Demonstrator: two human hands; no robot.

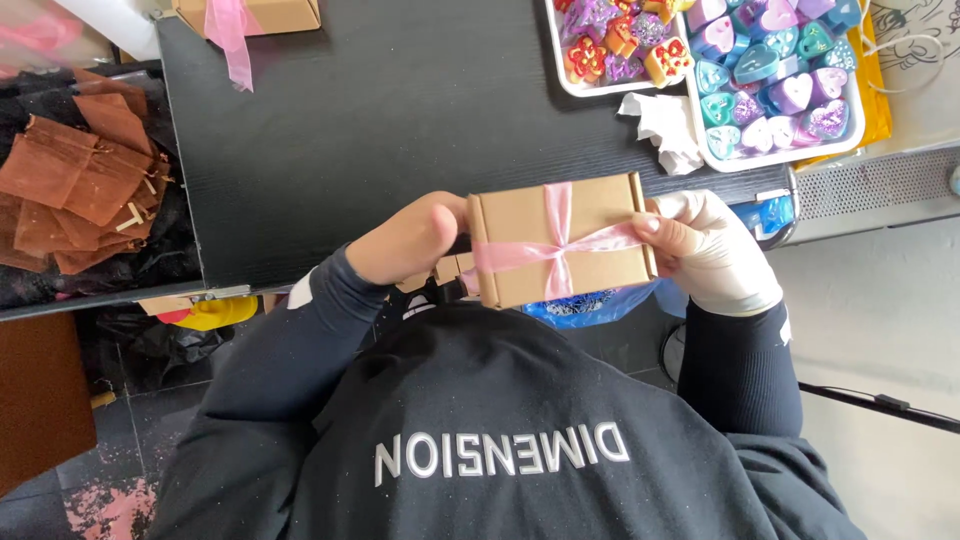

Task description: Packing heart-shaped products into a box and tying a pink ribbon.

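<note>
A flat rectangular box [560,240] of plain brown cardboard, matte and sharp-edged, is held in the air just above the near edge of the table [380,130], close to the person's chest. A thin, glossy pink ribbon [556,248] crosses its top face both ways and meets in a small knot near the middle. The left hand [412,240], bare, is curled against the box's left end with the fingers folded in, gripping that short side. The right hand [712,250], in a smooth whitish glove, closes on the right end, with the fingertips pressed to the edge where the ribbon comes round. The table is black with a fine wood-grain texture. At its far right stand two white trays: one tray [563,75] holds small square soaps in red, orange and purple, and the other tray [850,130] holds many glossy heart-shaped soaps in teal, pink and violet, too crowded to count surely. A crumpled white tissue [665,128] lies just before them. At the far edge sits a second cardboard box [275,14] with a sheer pink ribbon hanging from it. Left of the table lies a heap of rust-brown gauzy pouches [85,180], soft and creased.
</note>
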